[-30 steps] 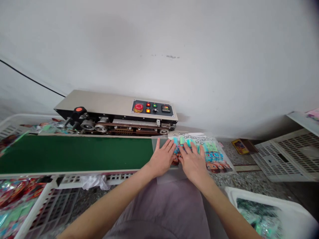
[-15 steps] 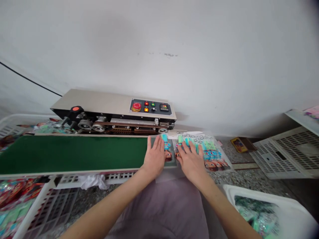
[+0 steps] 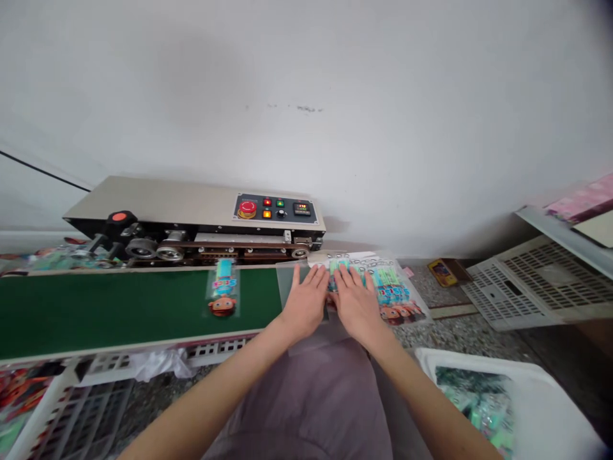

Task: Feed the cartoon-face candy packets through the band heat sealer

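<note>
A clear packet [image 3: 223,291] with a blue-green top and a printed cartoon face lies alone on the green conveyor belt [image 3: 119,300], under the front of a band sealing machine [image 3: 167,201]. My left hand [image 3: 306,303] rests flat, fingers stretched, on a clear plastic sheet [image 3: 286,281] at the belt's right end. Beside it, my right hand [image 3: 357,306] lies with fingers spread on the left end of a row of similar packets [image 3: 395,294]. The fingers partly cover the packets beneath them. Both hands are close together, palms down.
A white tub [image 3: 541,390] with green packets stands at the lower right. Plastic crates [image 3: 498,300] and a small yellow box [image 3: 441,273] are farther right. A white basket [image 3: 62,396] with packets sits below the belt at left. The wall rises behind the machine.
One packet now lies on the belt to the left of my hands, where bare belt showed before. My left hand has shifted right, closer to my right hand. The camera view has turned slightly right.
</note>
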`<state>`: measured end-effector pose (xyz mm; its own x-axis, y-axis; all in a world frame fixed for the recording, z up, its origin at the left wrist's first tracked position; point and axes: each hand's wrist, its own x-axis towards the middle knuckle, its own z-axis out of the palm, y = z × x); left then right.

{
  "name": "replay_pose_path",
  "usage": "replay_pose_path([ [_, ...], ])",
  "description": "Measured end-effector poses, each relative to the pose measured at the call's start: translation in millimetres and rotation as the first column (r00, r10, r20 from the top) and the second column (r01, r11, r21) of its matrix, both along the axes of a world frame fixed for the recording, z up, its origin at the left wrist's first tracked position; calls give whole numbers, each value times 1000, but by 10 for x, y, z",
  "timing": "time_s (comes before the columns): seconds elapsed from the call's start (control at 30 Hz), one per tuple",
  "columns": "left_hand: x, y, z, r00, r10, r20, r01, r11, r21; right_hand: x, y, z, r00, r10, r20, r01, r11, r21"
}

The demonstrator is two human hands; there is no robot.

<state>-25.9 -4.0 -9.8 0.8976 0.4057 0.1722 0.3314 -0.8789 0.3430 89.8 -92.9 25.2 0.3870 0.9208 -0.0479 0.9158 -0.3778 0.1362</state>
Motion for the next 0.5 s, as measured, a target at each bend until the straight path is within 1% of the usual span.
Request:
replay_pose_path([
  [0.1,-85,36,-65,997,71,7,-71,997,-9,-67,168,-89,997,17,-71,-17,1000,-1],
  [0.17,-182,83,-87,994,111,9,-111,994,-8,-157,250,-133,991,54,-120,-52,998,23],
  [0.27,-271,146,-84,992,127,24,-128,992,11,-242,246,-113,980,119,-156,-110,992,66],
  [0.33,-251,158,-79,996,74,48,-75,996,39,-211,169,-52,985,122,-119,-110,989,99],
  [0.4,-175,138,-88,998,-16,64,12,998,64,-115,73,8,996,85,-42,-80,990,117],
  [0.47,-79,95,-112,996,-78,48,74,995,74,5,-11,35,999,34,38,-38,994,106],
  [0.5,-37,71,-128,996,-85,30,83,994,76,59,-43,32,998,16,68,-22,996,90],
])
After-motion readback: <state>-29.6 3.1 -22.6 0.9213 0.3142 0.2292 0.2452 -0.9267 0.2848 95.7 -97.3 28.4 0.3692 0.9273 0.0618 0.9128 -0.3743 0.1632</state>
